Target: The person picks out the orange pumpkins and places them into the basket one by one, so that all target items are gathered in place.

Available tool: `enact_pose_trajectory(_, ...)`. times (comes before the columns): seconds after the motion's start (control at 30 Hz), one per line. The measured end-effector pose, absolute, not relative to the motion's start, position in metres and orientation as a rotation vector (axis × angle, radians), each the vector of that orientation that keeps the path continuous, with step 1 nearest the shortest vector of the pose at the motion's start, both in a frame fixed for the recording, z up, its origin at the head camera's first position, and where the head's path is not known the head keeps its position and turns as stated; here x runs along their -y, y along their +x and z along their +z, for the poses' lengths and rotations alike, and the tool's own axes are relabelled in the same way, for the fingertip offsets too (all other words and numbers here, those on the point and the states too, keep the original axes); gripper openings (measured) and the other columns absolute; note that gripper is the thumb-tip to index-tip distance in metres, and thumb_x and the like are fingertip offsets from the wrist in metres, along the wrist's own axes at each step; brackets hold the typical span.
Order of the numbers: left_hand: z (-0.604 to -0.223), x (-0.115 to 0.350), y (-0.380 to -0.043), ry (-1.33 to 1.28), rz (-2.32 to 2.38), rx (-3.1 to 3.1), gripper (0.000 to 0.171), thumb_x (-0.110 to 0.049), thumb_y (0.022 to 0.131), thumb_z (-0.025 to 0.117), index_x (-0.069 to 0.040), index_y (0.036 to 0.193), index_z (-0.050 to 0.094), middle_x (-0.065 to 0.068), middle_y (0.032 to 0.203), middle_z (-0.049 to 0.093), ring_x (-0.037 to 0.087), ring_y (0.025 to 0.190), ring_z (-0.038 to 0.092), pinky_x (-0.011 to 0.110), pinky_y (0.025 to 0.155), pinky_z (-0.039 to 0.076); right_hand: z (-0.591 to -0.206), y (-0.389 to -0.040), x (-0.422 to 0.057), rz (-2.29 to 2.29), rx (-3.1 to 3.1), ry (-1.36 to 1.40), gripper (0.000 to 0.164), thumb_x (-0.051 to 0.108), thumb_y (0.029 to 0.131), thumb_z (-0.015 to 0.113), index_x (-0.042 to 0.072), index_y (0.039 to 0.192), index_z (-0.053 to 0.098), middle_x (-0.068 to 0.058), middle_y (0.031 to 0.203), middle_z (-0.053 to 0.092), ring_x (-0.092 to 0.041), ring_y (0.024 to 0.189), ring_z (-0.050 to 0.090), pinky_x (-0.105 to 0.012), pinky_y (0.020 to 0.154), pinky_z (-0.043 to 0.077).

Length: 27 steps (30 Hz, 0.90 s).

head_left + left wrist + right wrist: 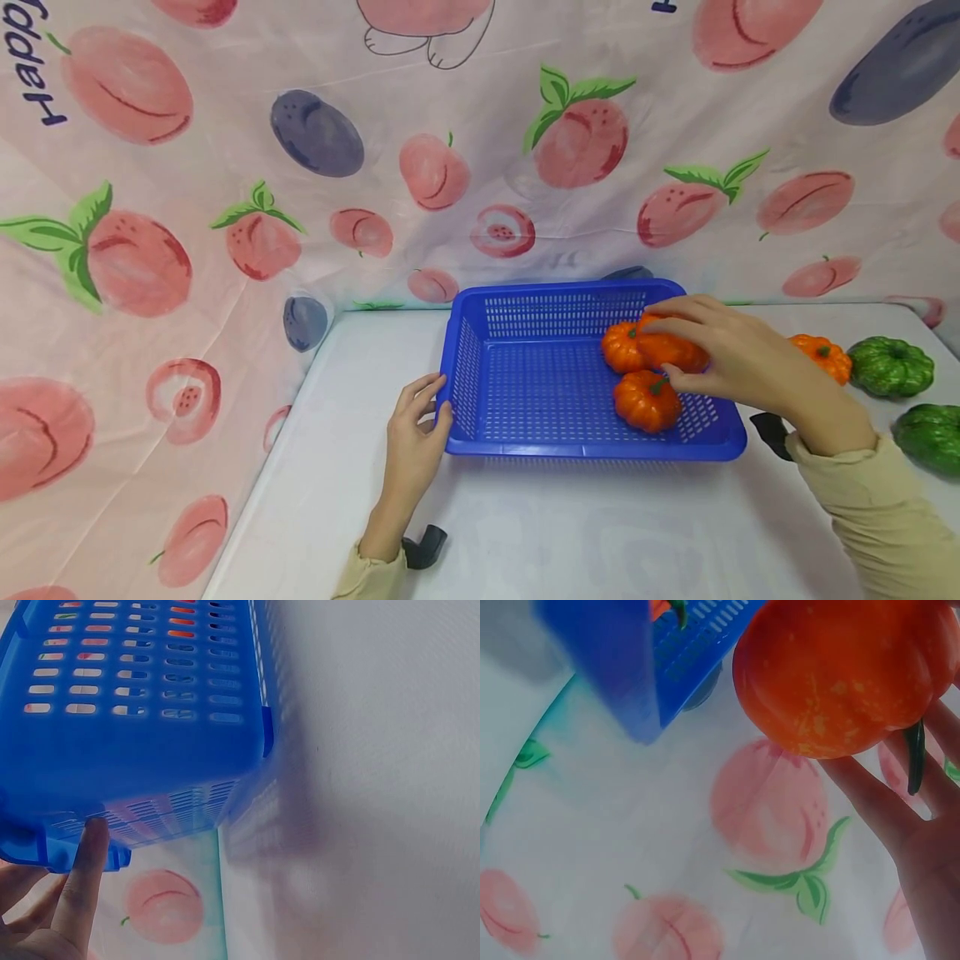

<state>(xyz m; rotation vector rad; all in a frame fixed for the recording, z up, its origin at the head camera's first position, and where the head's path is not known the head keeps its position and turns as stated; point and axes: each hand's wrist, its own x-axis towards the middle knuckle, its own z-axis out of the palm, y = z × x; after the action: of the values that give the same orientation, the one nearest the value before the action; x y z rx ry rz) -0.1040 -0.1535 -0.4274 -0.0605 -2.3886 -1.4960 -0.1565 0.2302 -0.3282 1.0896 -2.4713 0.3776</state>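
Note:
A blue plastic basket (pixel 517 451) with slotted walls stands on the white table. My left hand (pixel 416 433) grips its left rim, and in the left wrist view a finger (pixel 88 862) lies against the outer wall. Over the basket's right end, my right hand (pixel 723 346) holds an orange pumpkin (pixel 675 354) between thumb and fingers. The right wrist view shows this pumpkin (pixel 832 675) close up, its dark green stem among the fingers. Inside the basket, at the right, lie two small orange pumpkins: one in front (pixel 647 404), one behind (pixel 621 348), partly covered by the held pumpkin.
Right of the basket, another orange pumpkin (pixel 827 358) sits partly behind my right forearm. Beside it are two green pumpkins, one farther back (pixel 891 367) and one nearer (pixel 930 437) at the frame's edge. A peach-print cloth (pixel 480 100) hangs behind and left of the table (pixel 600 533).

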Motion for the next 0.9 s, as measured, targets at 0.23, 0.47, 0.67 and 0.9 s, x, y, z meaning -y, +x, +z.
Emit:
enact_pose_trajectory(0.23,-0.427,0.153,-0.104,-0.052,-1.506,2.372,0.036,0.0,0.093,0.063,-0.002,0.128,0.065,0.007,0.135,0.056,0.022,0.101,0.067,0.023,0.079,0.06,-0.327,-0.162,-0.217,0.378,2.54,1.099,0.044,0.018,0.074,0.08,0.009,0.116,0.071,-0.009,0.126,0.063,-0.03,0.118,0.056,-0.05,0.083,0.059)
enact_pose_trajectory(0.47,-0.425,0.153,-0.104,-0.041,-1.515,2.377,0.036,-0.001,0.092,0.064,-0.004,0.128,0.065,0.01,0.132,0.057,0.023,0.1,0.066,0.023,0.078,0.06,-0.325,-0.167,-0.203,0.403,2.675,1.056,0.045,0.017,0.078,0.08,0.01,0.121,0.069,-0.009,0.131,0.061,-0.03,0.122,0.054,-0.052,0.088,0.058)
enact_pose_trajectory(0.67,-0.426,0.153,-0.103,-0.019,-1.508,2.388,0.037,-0.002,0.093,0.064,-0.005,0.129,0.065,0.012,0.132,0.058,0.024,0.1,0.067,0.026,0.079,0.061,-0.326,-0.173,-0.194,0.437,2.738,1.072,0.046,0.017,0.079,0.079,0.01,0.122,0.068,-0.008,0.133,0.06,-0.03,0.125,0.05,-0.055,0.095,0.054)
enact_pose_trajectory(0.9,-0.425,0.152,-0.101,0.026,-1.538,2.419,0.038,-0.006,0.094,0.063,-0.011,0.132,0.063,0.011,0.129,0.063,0.024,0.098,0.07,0.027,0.078,0.061,-0.332,-0.182,-0.184,0.461,2.762,1.099,0.044,0.017,0.079,0.076,0.01,0.122,0.069,-0.01,0.131,0.061,-0.032,0.123,0.051,-0.055,0.096,0.053)
